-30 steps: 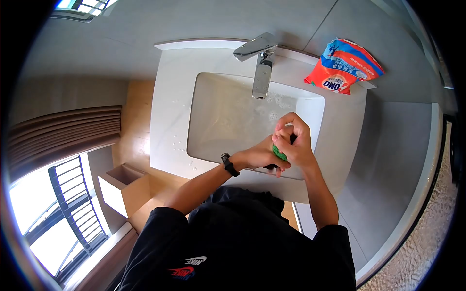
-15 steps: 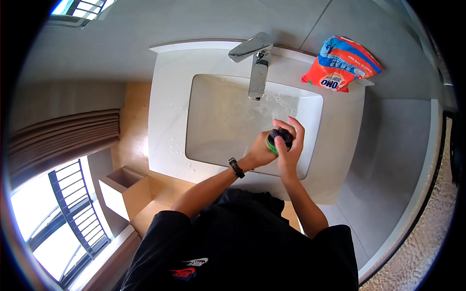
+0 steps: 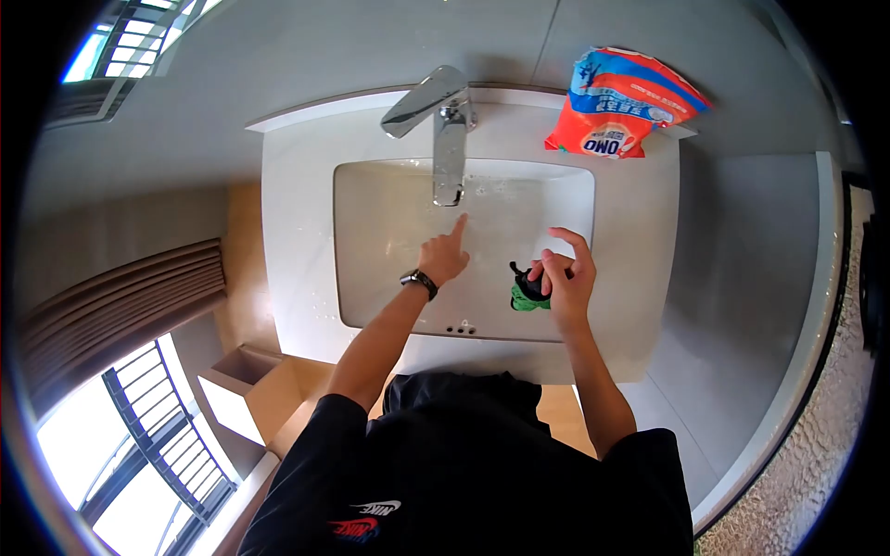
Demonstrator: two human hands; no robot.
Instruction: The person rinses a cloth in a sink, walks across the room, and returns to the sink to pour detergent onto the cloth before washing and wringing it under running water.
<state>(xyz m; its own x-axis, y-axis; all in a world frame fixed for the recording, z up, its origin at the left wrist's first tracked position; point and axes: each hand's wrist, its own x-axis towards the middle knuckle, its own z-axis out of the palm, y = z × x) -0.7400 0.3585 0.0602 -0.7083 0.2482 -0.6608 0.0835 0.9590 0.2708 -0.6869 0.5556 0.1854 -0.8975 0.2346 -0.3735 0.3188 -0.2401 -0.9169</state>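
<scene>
My right hand (image 3: 567, 278), over the right side of the sink (image 3: 389, 278), is closed on a small bunched black-and-green cloth (image 3: 529, 295). Its index finger is raised, and a short black end sticks out of the cloth; what kind of cloth item it is I cannot make out. My left hand (image 3: 445, 257), with a dark watch on the wrist, holds nothing. Its index finger points out below the spout of the chrome faucet (image 3: 449, 157), apart from it, while the other fingers are curled.
An orange and blue OMO detergent bag (image 3: 623, 104) lies at the back right of the white counter (image 3: 635, 250). Water drops dot the counter's left side. Behind stands a grey tiled wall (image 3: 362, 46). A wooden box (image 3: 248, 385) and a window are at the lower left.
My hands have come apart: the left let go of the cloth and moved left toward the faucet. The right keeps the cloth, now hanging lower and looser. The view has shifted slightly.
</scene>
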